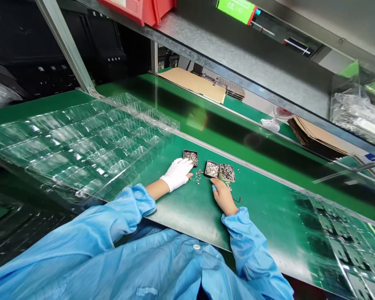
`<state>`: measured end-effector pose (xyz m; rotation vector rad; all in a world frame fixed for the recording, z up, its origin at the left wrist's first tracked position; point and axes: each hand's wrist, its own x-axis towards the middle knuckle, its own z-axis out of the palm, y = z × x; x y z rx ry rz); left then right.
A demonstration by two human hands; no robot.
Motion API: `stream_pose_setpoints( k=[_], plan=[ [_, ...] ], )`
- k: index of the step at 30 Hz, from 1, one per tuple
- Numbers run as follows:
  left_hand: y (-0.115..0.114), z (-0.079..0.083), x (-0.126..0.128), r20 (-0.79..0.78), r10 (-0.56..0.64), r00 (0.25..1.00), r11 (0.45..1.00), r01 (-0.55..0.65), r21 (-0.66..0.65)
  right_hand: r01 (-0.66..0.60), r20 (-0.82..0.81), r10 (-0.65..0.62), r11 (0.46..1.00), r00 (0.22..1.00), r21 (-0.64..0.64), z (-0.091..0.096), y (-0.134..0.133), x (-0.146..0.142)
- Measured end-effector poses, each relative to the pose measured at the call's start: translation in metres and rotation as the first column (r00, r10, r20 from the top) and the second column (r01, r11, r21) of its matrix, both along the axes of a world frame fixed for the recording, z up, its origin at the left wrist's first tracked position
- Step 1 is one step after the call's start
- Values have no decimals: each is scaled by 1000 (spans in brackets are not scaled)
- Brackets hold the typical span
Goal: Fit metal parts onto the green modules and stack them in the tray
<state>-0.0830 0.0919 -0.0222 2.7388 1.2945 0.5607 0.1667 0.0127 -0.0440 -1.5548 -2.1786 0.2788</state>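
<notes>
My left hand (pixel 177 174), in a white glove with bare fingertips, lies over the near edge of a small black tray (pixel 190 157) full of tiny metal parts. Its fingers are stretched out, the thumb apart. My right hand (pixel 222 195) is bare, with a blue band on the thumb. Its fingertips are by the near edge of a second black tray (pixel 212 169) of shiny small parts, index finger and thumb slightly apart. Touching that tray on the right is another tray (pixel 227 172) of darker parts. Loose metal pieces (pixel 198 177) lie between my hands.
A hex key (pixel 237 200) lies right of my right hand. Clear plastic blister trays (pixel 90 141) are stacked at left; another clear tray (pixel 340 233) with dark parts is at right. A metal shelf (pixel 237 62) with a red bin (pixel 140 9) hangs above the green bench (pixel 187 216).
</notes>
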Motion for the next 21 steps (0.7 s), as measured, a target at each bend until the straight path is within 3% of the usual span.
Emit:
stream_pose_setpoints(
  k=[3, 9, 12, 15, 21],
  plan=[
    [-3, -1, -4, -15, -28, 999, 1000, 28, -7, -2, -33, 1, 1000, 999, -12, -9, 1, -11],
    [-28, -9, -16, -26, -198, 980, 975, 194, -111, -84, -106, 77, 995, 991, -60, -14, 6, -49],
    [-20, -13, -15, -43, -150, 988, 979, 143, -142, -124, -157, 110, 989, 981, -81, -13, 10, -66],
    [-5, -14, -15, -4, -96, 995, 986, 94, -140, -48, -166, 36, 997, 985, -68, -12, 12, -78],
    [12, -15, -20, 146, -97, 985, 985, 116, -127, 81, -161, -88, 996, 983, -49, -11, 16, -99]
  ],
)
